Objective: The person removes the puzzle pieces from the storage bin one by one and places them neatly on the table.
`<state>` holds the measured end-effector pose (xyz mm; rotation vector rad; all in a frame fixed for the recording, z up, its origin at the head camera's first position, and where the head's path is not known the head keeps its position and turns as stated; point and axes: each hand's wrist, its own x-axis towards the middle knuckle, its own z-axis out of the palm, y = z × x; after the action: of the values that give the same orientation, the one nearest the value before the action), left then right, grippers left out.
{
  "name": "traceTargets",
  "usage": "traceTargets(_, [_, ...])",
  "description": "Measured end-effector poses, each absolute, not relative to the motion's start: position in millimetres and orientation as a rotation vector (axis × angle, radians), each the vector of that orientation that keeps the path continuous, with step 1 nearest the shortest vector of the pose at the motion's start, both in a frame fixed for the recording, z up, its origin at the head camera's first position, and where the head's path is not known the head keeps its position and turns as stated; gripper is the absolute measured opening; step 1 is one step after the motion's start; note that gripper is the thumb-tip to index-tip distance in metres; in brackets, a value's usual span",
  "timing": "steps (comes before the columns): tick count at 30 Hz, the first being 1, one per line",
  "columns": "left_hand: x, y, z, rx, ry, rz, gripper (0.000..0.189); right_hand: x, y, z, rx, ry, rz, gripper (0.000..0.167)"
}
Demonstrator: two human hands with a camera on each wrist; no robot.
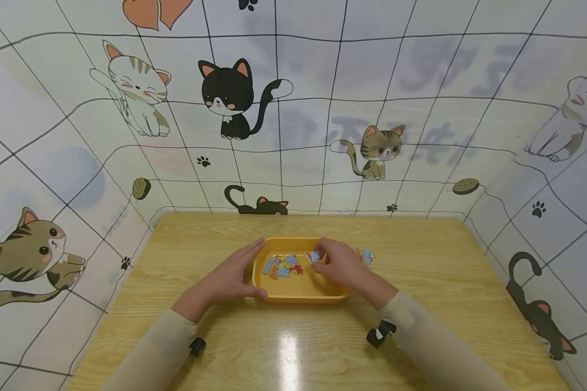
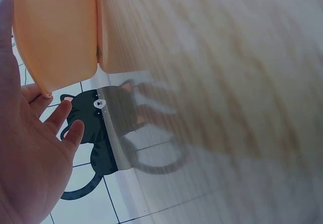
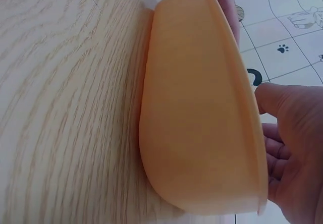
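Note:
A yellow plastic tray [image 1: 298, 299] stands on the table, with several small colourful puzzle pieces [image 1: 283, 267] lying in its left half. At the tray's left end rests my left hand [image 1: 232, 276], thumb by the near corner and fingers along the far one. The left wrist view shows those fingers loosely extended beside the tray wall [image 2: 58, 37]. Over the tray's right part, my right hand [image 1: 339, 263] pinches a light blue and red puzzle piece [image 1: 313, 257] between thumb and fingers. In the right wrist view, the tray wall [image 3: 197, 108] hides the fingertips and the piece.
More puzzle pieces [image 1: 367, 256] lie on the wooden table [image 1: 420, 250] just right of the tray, partly behind my right hand. A white grid cloth [image 1: 313, 125] printed with cartoon cats rises behind the table and along both sides.

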<state>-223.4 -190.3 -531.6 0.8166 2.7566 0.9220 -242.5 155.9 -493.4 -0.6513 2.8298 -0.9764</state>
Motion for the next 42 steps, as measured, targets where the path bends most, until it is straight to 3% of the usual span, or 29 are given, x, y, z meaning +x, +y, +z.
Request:
traceTargets(21, [-222, -188, -528, 0.820, 2.753, 0.933, 0.138, -233, 210, -484, -0.706, 2.844, -1.182, 0.034])
traceTargets(42, [-222, -189, -530, 0.809, 2.760, 0.926, 0.136, -243, 294, -516, -0.534, 3.039, -1.155, 0.035])
